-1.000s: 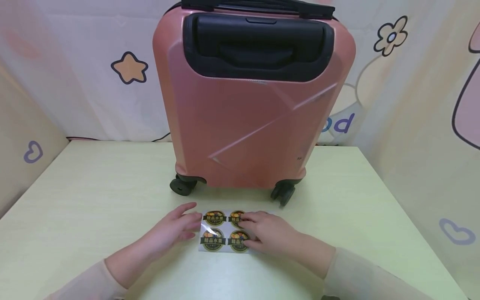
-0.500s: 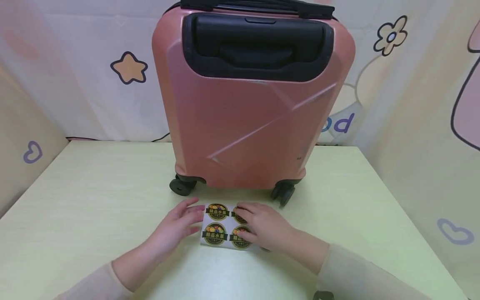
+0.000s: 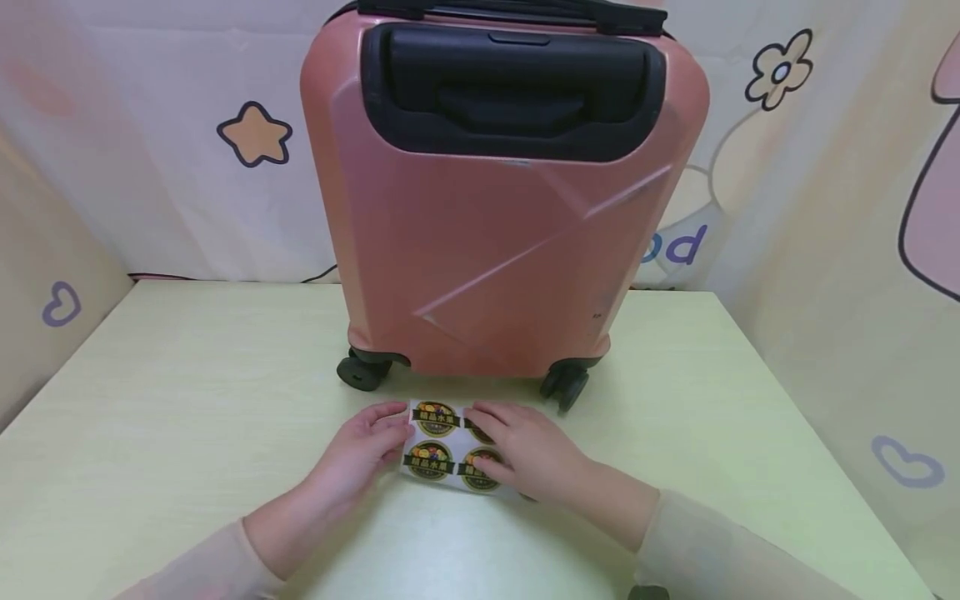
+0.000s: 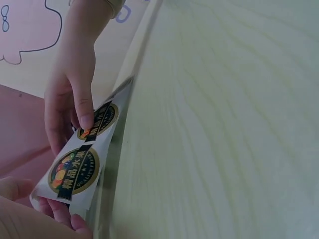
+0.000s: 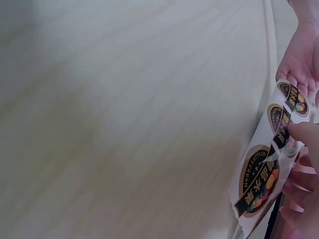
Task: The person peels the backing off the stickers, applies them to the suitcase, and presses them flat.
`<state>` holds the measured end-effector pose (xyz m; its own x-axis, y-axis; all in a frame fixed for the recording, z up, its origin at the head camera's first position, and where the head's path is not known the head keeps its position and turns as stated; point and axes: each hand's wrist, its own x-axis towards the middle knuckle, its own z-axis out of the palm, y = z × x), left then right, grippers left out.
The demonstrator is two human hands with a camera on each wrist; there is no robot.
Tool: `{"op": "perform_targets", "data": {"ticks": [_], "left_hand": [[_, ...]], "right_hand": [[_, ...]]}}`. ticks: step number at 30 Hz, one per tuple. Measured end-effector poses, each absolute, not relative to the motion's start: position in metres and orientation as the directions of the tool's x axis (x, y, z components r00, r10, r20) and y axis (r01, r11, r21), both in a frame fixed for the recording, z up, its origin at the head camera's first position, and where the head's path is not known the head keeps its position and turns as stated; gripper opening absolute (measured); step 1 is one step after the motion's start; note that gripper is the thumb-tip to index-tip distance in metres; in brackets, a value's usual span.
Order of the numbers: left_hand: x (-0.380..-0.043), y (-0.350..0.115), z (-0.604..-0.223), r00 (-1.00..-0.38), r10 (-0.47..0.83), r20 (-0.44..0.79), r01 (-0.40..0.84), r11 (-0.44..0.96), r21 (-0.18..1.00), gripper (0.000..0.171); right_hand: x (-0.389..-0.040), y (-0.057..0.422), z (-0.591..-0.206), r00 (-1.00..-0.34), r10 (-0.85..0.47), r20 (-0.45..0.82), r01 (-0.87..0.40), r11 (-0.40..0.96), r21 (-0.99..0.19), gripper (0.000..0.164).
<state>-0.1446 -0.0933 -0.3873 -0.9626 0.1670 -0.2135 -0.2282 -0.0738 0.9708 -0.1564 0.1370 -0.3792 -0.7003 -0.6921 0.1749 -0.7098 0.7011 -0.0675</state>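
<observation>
A white sheet of round fruit-label stickers (image 3: 442,442), printed in black and gold, is held up a little over the table between both hands. My left hand (image 3: 356,454) pinches its left edge; the left wrist view shows fingers (image 4: 57,211) under the sheet (image 4: 99,164). My right hand (image 3: 536,450) grips the right part. Seen from the right wrist, its thumb (image 5: 301,132) lies over the printed face and the other fingers sit behind the sheet (image 5: 264,164). The right hand covers part of the right-hand stickers in the head view.
A pink hard-shell suitcase (image 3: 495,258) with a black handle recess stands upright on the table, just beyond the hands. Its black wheels (image 3: 363,369) rest near the sheet. The pale wood-grain table (image 3: 187,375) has printed cloth walls (image 3: 180,75) behind and at both sides.
The sheet has moved slightly away from the body and tilted. My left hand, earlier with fingers spread beside the left edge, has drawn its fingers together on it. The right hand has kept hold.
</observation>
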Motion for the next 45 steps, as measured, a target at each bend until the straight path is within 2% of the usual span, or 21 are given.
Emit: {"op": "perform_targets", "data": {"ticks": [6, 12, 22, 27, 33, 45], "left_hand": [[-0.145, -0.086, -0.388, -0.955, 0.164, -0.245, -0.252, -0.021, 0.968, 0.029], [-0.143, -0.084, -0.388, -0.961, 0.109, -0.254, -0.252, 0.031, 0.967, 0.024], [-0.144, -0.083, -0.391, -0.967, 0.108, -0.232, -0.231, 0.025, 0.973, 0.025], [-0.143, -0.081, -0.391, -0.966, 0.107, -0.236, -0.231, 0.058, 0.971, 0.024], [-0.141, -0.079, -0.393, -0.967, 0.090, -0.237, -0.231, 0.079, 0.970, 0.024], [-0.137, -0.077, -0.395, -0.957, 0.091, -0.277, -0.270, 0.082, 0.959, 0.028]], "right_hand": [[-0.156, 0.138, -0.377, -0.695, -0.692, 0.196, -0.713, 0.698, -0.063, 0.055], [-0.157, 0.139, -0.375, -0.701, -0.678, 0.219, -0.706, 0.703, -0.084, 0.056], [-0.156, 0.127, -0.370, -0.666, -0.635, 0.392, -0.745, 0.597, -0.299, 0.035], [-0.155, 0.124, -0.372, -0.706, -0.584, 0.400, -0.708, 0.570, -0.416, 0.028], [-0.154, 0.120, -0.378, -0.775, -0.526, 0.350, -0.617, 0.511, -0.598, 0.023], [-0.154, 0.109, -0.379, -0.852, -0.467, 0.239, -0.476, 0.497, -0.726, 0.022]]}}
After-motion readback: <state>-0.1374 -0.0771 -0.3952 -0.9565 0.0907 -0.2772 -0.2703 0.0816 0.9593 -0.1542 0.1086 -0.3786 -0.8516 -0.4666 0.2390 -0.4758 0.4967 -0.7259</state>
